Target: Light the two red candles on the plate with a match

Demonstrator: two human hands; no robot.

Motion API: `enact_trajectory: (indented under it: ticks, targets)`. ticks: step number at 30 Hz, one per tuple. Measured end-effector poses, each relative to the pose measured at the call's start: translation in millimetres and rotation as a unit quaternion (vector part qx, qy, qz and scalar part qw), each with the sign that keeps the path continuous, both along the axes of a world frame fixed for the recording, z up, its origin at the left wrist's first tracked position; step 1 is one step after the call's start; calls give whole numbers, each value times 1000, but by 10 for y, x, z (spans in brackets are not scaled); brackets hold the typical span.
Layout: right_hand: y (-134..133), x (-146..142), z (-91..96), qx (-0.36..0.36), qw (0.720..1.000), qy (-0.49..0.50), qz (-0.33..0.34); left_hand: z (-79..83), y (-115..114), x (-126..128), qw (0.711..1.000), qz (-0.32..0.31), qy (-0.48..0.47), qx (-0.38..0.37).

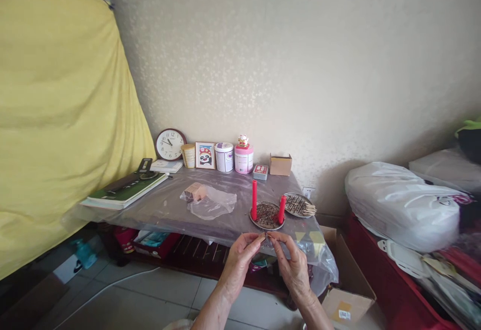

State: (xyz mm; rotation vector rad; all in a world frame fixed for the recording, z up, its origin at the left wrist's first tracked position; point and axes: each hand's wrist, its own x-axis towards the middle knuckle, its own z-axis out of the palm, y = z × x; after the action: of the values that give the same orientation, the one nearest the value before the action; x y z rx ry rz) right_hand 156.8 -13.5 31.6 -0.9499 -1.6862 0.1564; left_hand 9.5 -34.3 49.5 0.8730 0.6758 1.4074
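My left hand (240, 261) and my right hand (291, 265) are raised together in front of the low table (169, 210), fingertips pinched and meeting on a small thin item too tiny to name. Just beyond them a round metal dish (266, 216) filled with dark bits holds two upright red candles (254, 200), one at its left rim and one at its right. A second metal plate (296, 205) piled with thin sticks lies to its right.
A clear plastic bag (212, 201) with a small box lies mid-table. A wall clock (170, 144), framed picture, two tins (235, 157) and a cardboard box (280, 165) line the wall. Books (124, 192) lie left. Yellow curtain left, open carton (343, 290) and bagged bedding (402, 205) right.
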Motion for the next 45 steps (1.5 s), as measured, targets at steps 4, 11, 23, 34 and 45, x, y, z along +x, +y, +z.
enact_trajectory:
  ticks: [4,11,23,34,45]
  targets:
    - [-21,-29,70,4,1000,6,-21,41,-23,-8,1000,4,-13,-7]
    - [-70,-111,187,54,998,23,-19,40,0,-25,1000,8,-26,-11]
    - [-89,-76,230,67,998,-20,-9,1,4,-44,998,3,-56,-12]
    - [120,84,84,2,994,45,-101,-23,7,-68,998,14,-56,-27]
    - [-78,-104,193,15,999,38,-2,-1,-8,-54,999,-5,-48,-6]
